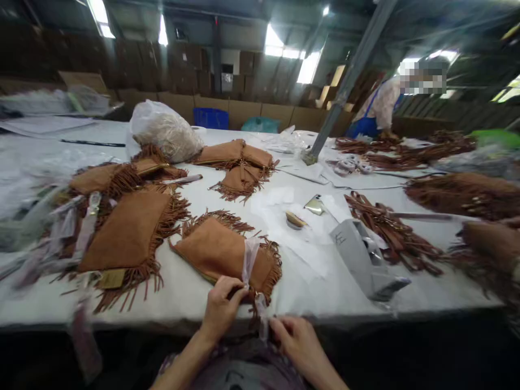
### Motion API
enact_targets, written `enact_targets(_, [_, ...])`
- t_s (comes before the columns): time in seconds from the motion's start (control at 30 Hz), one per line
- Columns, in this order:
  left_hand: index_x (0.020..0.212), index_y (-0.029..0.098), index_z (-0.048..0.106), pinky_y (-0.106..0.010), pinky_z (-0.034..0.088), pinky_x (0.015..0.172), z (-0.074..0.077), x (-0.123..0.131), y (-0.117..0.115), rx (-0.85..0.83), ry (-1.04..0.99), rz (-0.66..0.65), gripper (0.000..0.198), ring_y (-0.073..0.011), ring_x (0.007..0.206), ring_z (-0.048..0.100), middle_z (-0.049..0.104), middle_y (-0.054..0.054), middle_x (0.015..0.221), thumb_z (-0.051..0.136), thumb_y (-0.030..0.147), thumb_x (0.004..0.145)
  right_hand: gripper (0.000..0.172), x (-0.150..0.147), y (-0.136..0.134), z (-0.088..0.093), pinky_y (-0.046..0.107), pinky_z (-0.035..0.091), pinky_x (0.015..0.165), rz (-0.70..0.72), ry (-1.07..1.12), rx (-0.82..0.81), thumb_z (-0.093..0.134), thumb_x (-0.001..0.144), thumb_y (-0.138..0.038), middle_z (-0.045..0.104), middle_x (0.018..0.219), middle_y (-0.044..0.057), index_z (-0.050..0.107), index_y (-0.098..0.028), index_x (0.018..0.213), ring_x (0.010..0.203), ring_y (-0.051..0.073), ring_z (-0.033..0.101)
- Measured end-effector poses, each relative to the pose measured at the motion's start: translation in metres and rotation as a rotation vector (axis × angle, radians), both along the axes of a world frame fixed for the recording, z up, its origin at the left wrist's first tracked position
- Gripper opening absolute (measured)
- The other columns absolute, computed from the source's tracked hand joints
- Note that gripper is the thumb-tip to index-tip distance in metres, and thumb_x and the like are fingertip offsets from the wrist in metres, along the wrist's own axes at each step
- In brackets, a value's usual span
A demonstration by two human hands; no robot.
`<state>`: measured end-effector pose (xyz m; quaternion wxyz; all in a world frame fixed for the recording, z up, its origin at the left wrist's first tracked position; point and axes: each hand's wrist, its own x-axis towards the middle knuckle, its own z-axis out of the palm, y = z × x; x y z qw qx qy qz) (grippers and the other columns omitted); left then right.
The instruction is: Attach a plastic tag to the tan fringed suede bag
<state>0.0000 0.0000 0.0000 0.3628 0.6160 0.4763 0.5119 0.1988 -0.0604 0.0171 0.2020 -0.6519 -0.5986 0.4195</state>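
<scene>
A tan suede fringed pouch [215, 250] lies at the near edge of the white table [309, 281], with a strip of clear tape [249, 259] wrapped across it. My left hand [221, 309] pinches the pouch's near edge where the tape crosses. My right hand [294, 338] is closed on the tape's loose lower end just below the table edge.
More fringed pouches lie stacked at left [130, 233] and further back [239, 165]. A grey tape dispenser [361, 260] stands at right beside brown leather strips [390, 227]. A filled plastic bag [164, 130] sits behind. A person [382, 105] works at the far right.
</scene>
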Motion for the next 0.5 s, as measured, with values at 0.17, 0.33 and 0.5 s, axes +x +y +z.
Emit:
enact_targets(0.17, [0.077, 0.020, 0.068, -0.027, 0.042, 0.073, 0.012, -0.008, 0.016, -0.038, -0.042, 0.007, 0.002, -0.0157, 0.075, 0.058, 0.066, 0.000, 0.077, 0.068, 0.022, 0.076, 0.040, -0.030, -0.020, -0.016, 0.031, 0.047, 0.076, -0.004, 0.357, 0.035, 0.059, 0.076, -0.048, 0.068, 0.085, 0.006, 0.067, -0.014, 0.095, 0.080, 0.022, 0.059])
enact_targets(0.33, [0.080, 0.018, 0.066, -0.026, 0.047, 0.072, 0.046, -0.052, 0.036, -0.060, -0.106, -0.053, 0.009, -0.0160, 0.076, 0.060, 0.066, -0.001, 0.080, 0.069, 0.025, 0.075, 0.034, -0.051, -0.017, -0.005, 0.024, 0.042, 0.063, 0.014, 0.524, -0.053, 0.059, 0.077, -0.047, 0.061, 0.072, 0.001, 0.063, -0.014, 0.081, 0.070, 0.016, 0.054])
enact_targets(0.5, [0.069, 0.016, 0.062, -0.025, 0.049, 0.067, 0.046, -0.108, 0.021, -0.115, -0.141, -0.144, 0.017, -0.0162, 0.072, 0.061, 0.064, -0.002, 0.075, 0.073, 0.028, 0.071, 0.024, -0.078, -0.015, -0.003, 0.023, 0.042, 0.059, 0.244, 0.355, -0.012, 0.064, 0.071, -0.043, 0.061, 0.064, -0.002, 0.067, -0.019, 0.072, 0.067, 0.016, 0.056])
